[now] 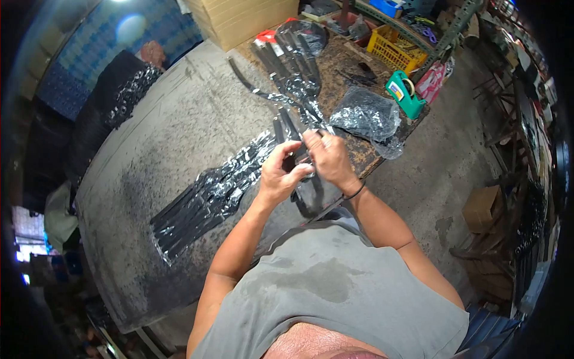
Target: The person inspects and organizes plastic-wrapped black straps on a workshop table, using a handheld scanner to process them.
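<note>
My left hand (278, 175) is curled with thumb and fingers around a black flat strip (301, 154) near the front edge of the worktable. Close beside it on the right, my right hand (329, 158) has its fingers bent together at the upper part of the same strip. Its lower end hangs below my hands. To the left lies a bundle of black strips (197, 206) in shiny clear plastic. More black strips (293, 63), partly wrapped, fan out beyond my hands. A crumpled clear plastic bag (366, 113) rests right of them.
A grey, worn worktable (179, 131) spreads to the left. At its right corner stands a green tape dispenser (405, 94), with a yellow basket (396, 51) behind it. A large cardboard box (242, 21) stands at the back. Dark stacked material (113, 99) lines the far left edge.
</note>
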A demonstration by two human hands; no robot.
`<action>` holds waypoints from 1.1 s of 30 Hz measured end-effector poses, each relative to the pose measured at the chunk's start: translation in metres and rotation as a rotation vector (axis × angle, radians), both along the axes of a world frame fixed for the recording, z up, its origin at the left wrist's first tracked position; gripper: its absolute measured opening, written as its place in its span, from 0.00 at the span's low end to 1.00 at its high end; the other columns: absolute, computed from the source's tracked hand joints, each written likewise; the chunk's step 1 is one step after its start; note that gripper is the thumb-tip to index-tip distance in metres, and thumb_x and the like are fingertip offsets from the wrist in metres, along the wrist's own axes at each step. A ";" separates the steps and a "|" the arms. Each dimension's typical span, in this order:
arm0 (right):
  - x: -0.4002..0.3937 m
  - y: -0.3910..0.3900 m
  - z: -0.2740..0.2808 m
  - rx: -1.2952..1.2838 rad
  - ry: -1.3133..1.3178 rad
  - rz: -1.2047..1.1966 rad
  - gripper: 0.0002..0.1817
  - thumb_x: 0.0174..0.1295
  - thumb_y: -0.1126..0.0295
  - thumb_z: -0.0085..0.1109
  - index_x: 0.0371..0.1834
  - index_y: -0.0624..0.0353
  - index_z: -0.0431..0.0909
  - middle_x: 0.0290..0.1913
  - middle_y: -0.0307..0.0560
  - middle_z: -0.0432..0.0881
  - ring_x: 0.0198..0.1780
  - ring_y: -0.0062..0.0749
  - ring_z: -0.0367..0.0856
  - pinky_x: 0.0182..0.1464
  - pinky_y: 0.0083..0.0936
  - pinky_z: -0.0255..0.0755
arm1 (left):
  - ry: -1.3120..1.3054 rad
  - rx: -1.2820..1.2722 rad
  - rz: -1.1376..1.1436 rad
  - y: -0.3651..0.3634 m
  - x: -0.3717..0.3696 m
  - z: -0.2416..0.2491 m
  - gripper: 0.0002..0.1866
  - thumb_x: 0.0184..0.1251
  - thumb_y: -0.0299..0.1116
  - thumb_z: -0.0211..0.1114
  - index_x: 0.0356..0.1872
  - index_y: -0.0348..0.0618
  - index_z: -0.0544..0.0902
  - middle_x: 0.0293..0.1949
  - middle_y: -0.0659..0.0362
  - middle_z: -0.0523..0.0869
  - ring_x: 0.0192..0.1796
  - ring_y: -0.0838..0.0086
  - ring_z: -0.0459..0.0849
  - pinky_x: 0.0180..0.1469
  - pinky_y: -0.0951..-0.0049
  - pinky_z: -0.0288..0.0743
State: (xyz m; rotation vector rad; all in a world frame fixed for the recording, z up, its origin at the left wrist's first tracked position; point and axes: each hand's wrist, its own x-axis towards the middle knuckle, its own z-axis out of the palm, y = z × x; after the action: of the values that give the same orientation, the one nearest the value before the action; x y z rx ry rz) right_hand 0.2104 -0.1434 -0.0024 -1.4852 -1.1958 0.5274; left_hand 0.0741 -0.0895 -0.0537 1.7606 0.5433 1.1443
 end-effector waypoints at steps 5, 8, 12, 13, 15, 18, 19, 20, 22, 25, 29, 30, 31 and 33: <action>0.012 0.002 -0.007 0.006 0.338 0.174 0.21 0.68 0.59 0.53 0.21 0.62 0.74 0.15 0.38 0.72 0.18 0.18 0.67 0.21 0.22 0.62 | 0.163 0.368 0.130 -0.001 -0.002 0.029 0.13 0.56 0.27 0.69 0.42 0.37 0.80 0.32 0.52 0.83 0.33 0.61 0.83 0.35 0.68 0.76; 0.007 0.001 -0.012 -0.020 0.397 0.239 0.19 0.68 0.60 0.52 0.24 0.63 0.75 0.15 0.39 0.71 0.18 0.20 0.67 0.22 0.22 0.62 | 0.178 0.422 0.131 0.004 -0.006 0.033 0.12 0.56 0.27 0.68 0.40 0.36 0.80 0.32 0.51 0.83 0.33 0.60 0.83 0.35 0.68 0.77; -0.007 -0.007 -0.022 -0.044 0.148 0.104 0.16 0.68 0.61 0.51 0.30 0.64 0.76 0.18 0.47 0.72 0.21 0.30 0.72 0.26 0.29 0.67 | 0.254 0.450 0.117 0.010 -0.012 0.030 0.11 0.55 0.25 0.68 0.39 0.35 0.80 0.33 0.50 0.84 0.34 0.59 0.84 0.37 0.69 0.77; -0.003 -0.009 -0.017 -0.090 0.102 0.136 0.15 0.68 0.62 0.51 0.33 0.64 0.77 0.22 0.51 0.74 0.24 0.35 0.75 0.29 0.32 0.69 | 0.244 0.476 0.117 0.011 -0.012 0.027 0.10 0.55 0.25 0.68 0.38 0.34 0.80 0.32 0.50 0.83 0.32 0.59 0.83 0.35 0.68 0.77; 0.014 -0.006 -0.001 -0.119 -0.043 0.250 0.16 0.68 0.61 0.51 0.34 0.64 0.79 0.23 0.51 0.75 0.24 0.34 0.74 0.30 0.31 0.69 | 0.247 0.481 0.104 0.007 -0.013 0.018 0.10 0.56 0.28 0.69 0.37 0.36 0.80 0.30 0.51 0.82 0.31 0.59 0.82 0.32 0.68 0.76; 0.034 0.001 0.027 -0.292 -0.020 0.551 0.17 0.67 0.60 0.50 0.27 0.63 0.74 0.19 0.36 0.67 0.24 0.20 0.62 0.27 0.24 0.60 | 0.203 0.539 0.108 0.001 -0.009 0.019 0.11 0.57 0.32 0.69 0.36 0.37 0.79 0.28 0.52 0.81 0.28 0.60 0.81 0.29 0.66 0.75; 0.036 0.004 0.026 -0.320 -0.024 0.560 0.16 0.67 0.61 0.49 0.31 0.64 0.76 0.24 0.45 0.74 0.27 0.31 0.72 0.31 0.27 0.66 | 0.216 0.539 0.114 0.001 -0.009 0.021 0.11 0.56 0.32 0.69 0.36 0.37 0.79 0.28 0.52 0.81 0.28 0.60 0.81 0.29 0.66 0.75; 0.038 0.006 0.023 -0.348 -0.030 0.572 0.16 0.67 0.63 0.49 0.36 0.66 0.79 0.29 0.54 0.82 0.30 0.42 0.81 0.35 0.30 0.72 | 0.230 0.539 0.124 0.002 -0.009 0.022 0.11 0.56 0.32 0.69 0.35 0.38 0.79 0.27 0.53 0.81 0.28 0.60 0.81 0.29 0.66 0.75; 0.016 -0.002 0.001 -0.080 -0.115 0.340 0.14 0.68 0.65 0.48 0.37 0.66 0.79 0.28 0.54 0.81 0.30 0.45 0.80 0.34 0.30 0.71 | 0.180 0.576 0.177 0.010 -0.009 0.024 0.10 0.56 0.32 0.69 0.34 0.38 0.79 0.27 0.53 0.81 0.28 0.60 0.81 0.29 0.67 0.75; 0.014 -0.004 -0.005 -0.095 -0.141 0.302 0.13 0.68 0.65 0.48 0.38 0.65 0.78 0.29 0.54 0.81 0.30 0.46 0.79 0.34 0.30 0.70 | 0.243 0.523 0.148 0.012 -0.014 0.023 0.11 0.53 0.25 0.70 0.37 0.37 0.80 0.30 0.53 0.83 0.30 0.60 0.82 0.33 0.67 0.76; 0.023 -0.002 0.015 -0.236 -0.041 0.387 0.15 0.68 0.63 0.50 0.36 0.66 0.78 0.27 0.50 0.80 0.27 0.34 0.75 0.33 0.30 0.69 | 0.230 0.527 0.143 0.007 -0.013 0.026 0.10 0.52 0.25 0.70 0.35 0.37 0.80 0.30 0.52 0.83 0.30 0.59 0.82 0.33 0.68 0.77; 0.024 -0.002 0.020 -0.228 -0.022 0.394 0.15 0.68 0.62 0.50 0.36 0.65 0.79 0.26 0.49 0.80 0.26 0.31 0.73 0.32 0.29 0.69 | 0.227 0.516 0.140 0.007 -0.012 0.025 0.13 0.52 0.29 0.71 0.38 0.38 0.80 0.31 0.53 0.83 0.31 0.62 0.83 0.33 0.69 0.77; 0.026 -0.001 0.021 -0.193 0.002 0.405 0.16 0.67 0.61 0.52 0.34 0.65 0.78 0.23 0.46 0.76 0.25 0.26 0.70 0.30 0.27 0.67 | 0.225 0.504 0.140 0.007 -0.012 0.025 0.16 0.53 0.33 0.72 0.41 0.38 0.80 0.32 0.54 0.83 0.32 0.65 0.84 0.33 0.71 0.77; 0.034 0.001 0.031 -0.223 -0.012 0.438 0.15 0.67 0.62 0.52 0.34 0.65 0.78 0.22 0.43 0.74 0.25 0.24 0.68 0.29 0.26 0.65 | 0.140 0.329 0.060 0.001 -0.012 0.029 0.21 0.53 0.35 0.73 0.47 0.38 0.78 0.36 0.54 0.83 0.37 0.67 0.83 0.38 0.71 0.76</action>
State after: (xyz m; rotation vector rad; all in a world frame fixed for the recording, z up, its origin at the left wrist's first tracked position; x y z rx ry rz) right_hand 0.2444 -0.1427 0.0285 -1.4107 -1.5211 0.9734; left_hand 0.0622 -0.0883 -0.0249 2.1313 0.5162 1.2105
